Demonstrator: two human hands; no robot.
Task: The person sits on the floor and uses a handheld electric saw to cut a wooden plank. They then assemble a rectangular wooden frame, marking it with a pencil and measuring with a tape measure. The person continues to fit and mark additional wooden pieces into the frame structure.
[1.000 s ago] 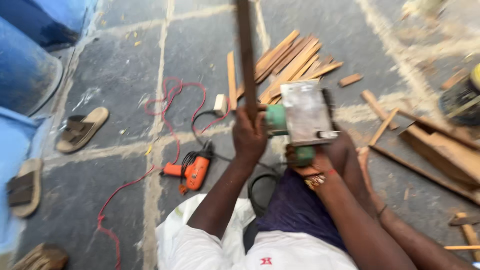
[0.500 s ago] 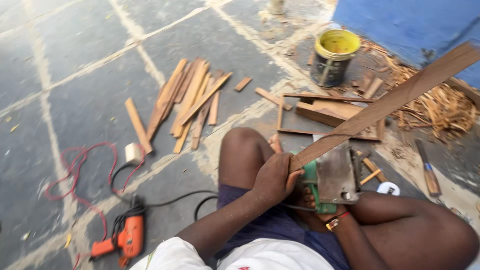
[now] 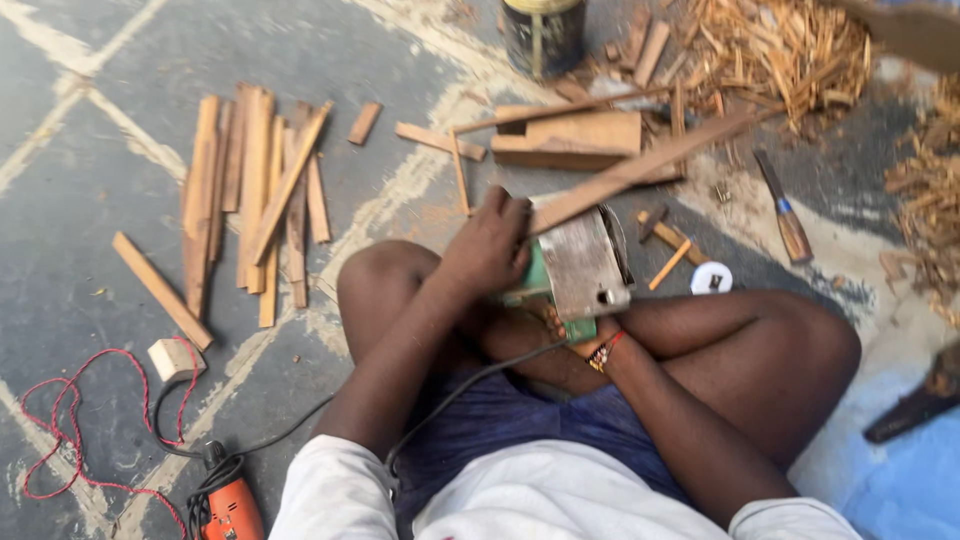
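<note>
A grey stone-slab floor (image 3: 90, 120) with pale joints carries a spread of thin wooden strips (image 3: 255, 190) at left, a small wood block (image 3: 172, 358) and an orange power drill (image 3: 232, 508) with red cord (image 3: 70, 425). At right lie offcut boards (image 3: 570, 135), a paint tin (image 3: 543, 35), a chisel (image 3: 783, 210) and heaped shavings (image 3: 780, 50).

planer (image 3: 575, 270): green body, dull grey metal plate | wooden strip (image 3: 640, 170): reddish brown | slats (image 3: 255, 190): light orange-brown | drill (image 3: 232, 505): orange and black | cord (image 3: 60, 440): red | floor (image 3: 90, 150): dark grey slabs, pale joints | shorts (image 3: 520, 420): navy | shirt (image 3: 540, 500): white
</note>
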